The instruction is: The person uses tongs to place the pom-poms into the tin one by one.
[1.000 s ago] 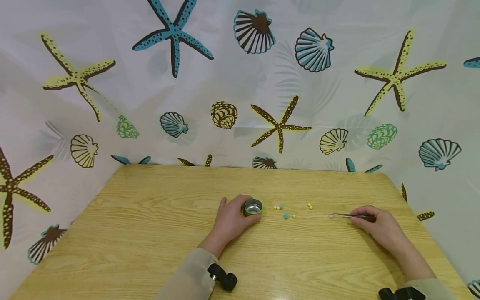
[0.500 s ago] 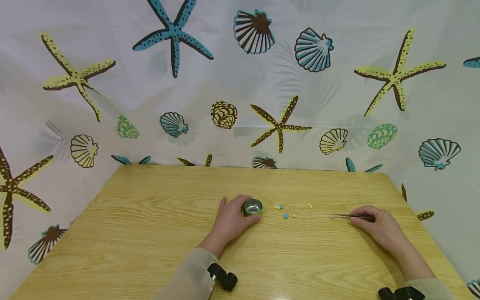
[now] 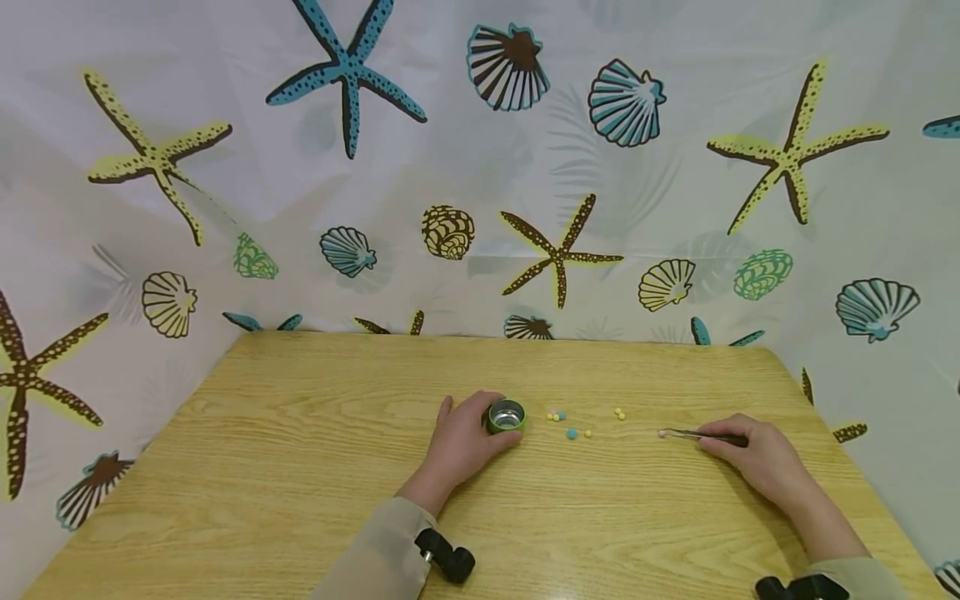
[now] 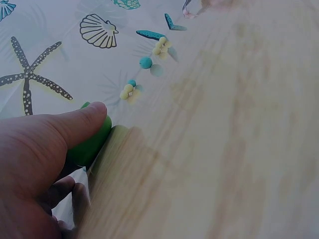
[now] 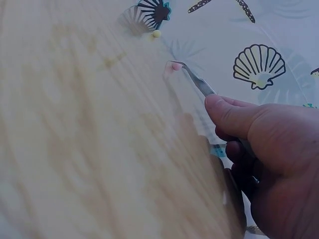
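My left hand grips a small round green tin with a silvery inside, standing upright with its mouth up. In the left wrist view the thumb lies along the green side of the tin. Over to the right, my right hand pinches dark, bent-tip tweezers between thumb and fingers. The tweezers' tips meet a small pink ball close over the table. That pink ball shows at the hooked tips in the right wrist view, the other fingers curled under the handle.
Between the hands, small yellow and blue balls form a cluster beside the tin. Nearer me are a larger blue ball and a yellow ball; a yellow group sits farther right. A patterned cloth hangs behind the wooden table.
The tweezers' two arms, slightly apart earlier, now look drawn together at the pink ball. The left hand and the tin have stayed in place.
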`<state>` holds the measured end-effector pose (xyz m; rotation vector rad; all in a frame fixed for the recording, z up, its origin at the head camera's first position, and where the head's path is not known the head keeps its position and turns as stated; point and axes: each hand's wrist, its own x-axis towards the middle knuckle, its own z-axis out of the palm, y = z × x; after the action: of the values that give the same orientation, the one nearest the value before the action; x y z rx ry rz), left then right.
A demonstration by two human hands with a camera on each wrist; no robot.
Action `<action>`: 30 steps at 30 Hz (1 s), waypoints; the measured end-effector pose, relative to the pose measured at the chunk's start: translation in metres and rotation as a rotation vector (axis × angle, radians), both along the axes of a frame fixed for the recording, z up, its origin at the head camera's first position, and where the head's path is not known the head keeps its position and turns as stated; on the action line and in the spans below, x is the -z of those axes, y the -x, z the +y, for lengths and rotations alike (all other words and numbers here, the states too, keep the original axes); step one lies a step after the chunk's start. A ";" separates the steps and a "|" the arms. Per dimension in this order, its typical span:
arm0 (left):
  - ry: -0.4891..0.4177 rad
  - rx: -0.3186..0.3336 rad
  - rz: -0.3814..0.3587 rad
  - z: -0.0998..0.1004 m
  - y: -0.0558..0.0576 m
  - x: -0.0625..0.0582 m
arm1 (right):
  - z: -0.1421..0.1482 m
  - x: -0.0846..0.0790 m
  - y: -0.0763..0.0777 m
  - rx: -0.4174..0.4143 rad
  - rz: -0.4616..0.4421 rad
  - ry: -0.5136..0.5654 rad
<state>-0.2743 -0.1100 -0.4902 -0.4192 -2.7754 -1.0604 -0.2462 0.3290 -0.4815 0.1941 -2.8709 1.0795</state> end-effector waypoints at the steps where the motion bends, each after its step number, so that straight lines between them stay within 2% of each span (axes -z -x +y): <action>1: 0.000 0.000 0.001 0.000 0.000 0.000 | 0.000 0.000 0.000 -0.001 0.002 0.000; 18: 0.001 -0.002 -0.006 0.001 0.000 0.000 | 0.001 0.003 0.000 0.024 0.008 -0.002; 30: -0.011 -0.003 0.005 0.001 0.000 0.000 | -0.014 -0.010 0.003 0.084 0.028 0.062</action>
<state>-0.2742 -0.1092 -0.4898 -0.4162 -2.7640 -1.0719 -0.2492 0.3149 -0.4719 0.0840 -2.7890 1.1387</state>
